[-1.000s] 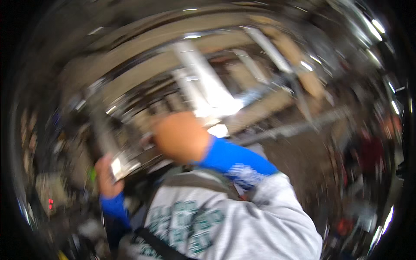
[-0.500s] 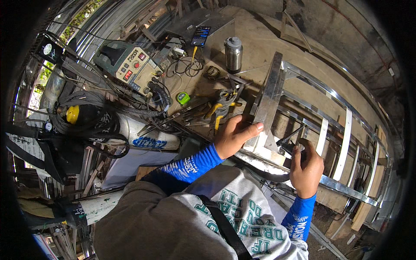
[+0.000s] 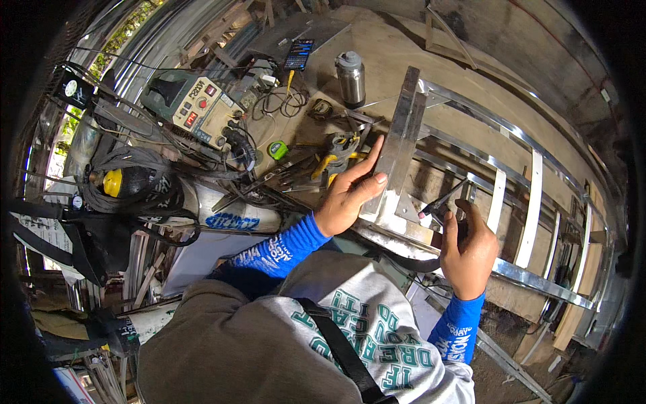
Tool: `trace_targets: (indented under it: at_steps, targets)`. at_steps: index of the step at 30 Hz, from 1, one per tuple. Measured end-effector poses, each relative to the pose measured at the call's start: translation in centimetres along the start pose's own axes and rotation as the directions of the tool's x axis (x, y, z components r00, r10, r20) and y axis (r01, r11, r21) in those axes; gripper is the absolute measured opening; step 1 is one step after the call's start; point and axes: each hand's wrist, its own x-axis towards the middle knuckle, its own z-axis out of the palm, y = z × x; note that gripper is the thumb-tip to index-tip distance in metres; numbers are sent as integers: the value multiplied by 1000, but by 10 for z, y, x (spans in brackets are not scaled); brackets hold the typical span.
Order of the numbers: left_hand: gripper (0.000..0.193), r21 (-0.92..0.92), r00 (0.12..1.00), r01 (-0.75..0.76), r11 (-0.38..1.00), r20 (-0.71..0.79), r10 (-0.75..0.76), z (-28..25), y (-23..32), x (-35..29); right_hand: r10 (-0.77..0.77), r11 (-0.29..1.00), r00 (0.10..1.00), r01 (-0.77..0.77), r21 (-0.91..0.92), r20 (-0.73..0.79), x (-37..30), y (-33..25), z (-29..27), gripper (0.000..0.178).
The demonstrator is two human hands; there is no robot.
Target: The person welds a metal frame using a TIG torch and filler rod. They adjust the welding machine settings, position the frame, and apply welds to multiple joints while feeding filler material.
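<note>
Gripping a black torch, right hand curled; left hand loosely open against metal frame

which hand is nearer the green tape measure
Left. The left hand is at the metal frame, down and right of the green tape measure; the right hand is farther right, near the frame's lower rail.

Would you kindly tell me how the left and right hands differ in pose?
The left hand extends its index finger beside the metal bar; the right hand curls around what looks like a dark torch. The left hand is at the metal frame's left end, the right hand at its near side. Both are bare, with blue sleeves.
</note>
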Motion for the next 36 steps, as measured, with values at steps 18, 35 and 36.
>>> trace_targets:
  at_steps: [18, 35, 36]
  targets:
    - [77, 194, 979, -171, 966, -76, 189, -3, -5, 5, -34, 999, 999, 34, 2, -17, -2, -3, 0, 28]
    - [73, -3, 995, -93, 996, -36, 93, -4, -3, 0, -9, 1000, 1000, 8, 29, 23, 0, -9, -7, 30]
    - [74, 3, 995, -93, 996, -32, 93, -5, -5, 0, -6, 999, 1000, 5, 31, 26, 0, -9, -8, 30]
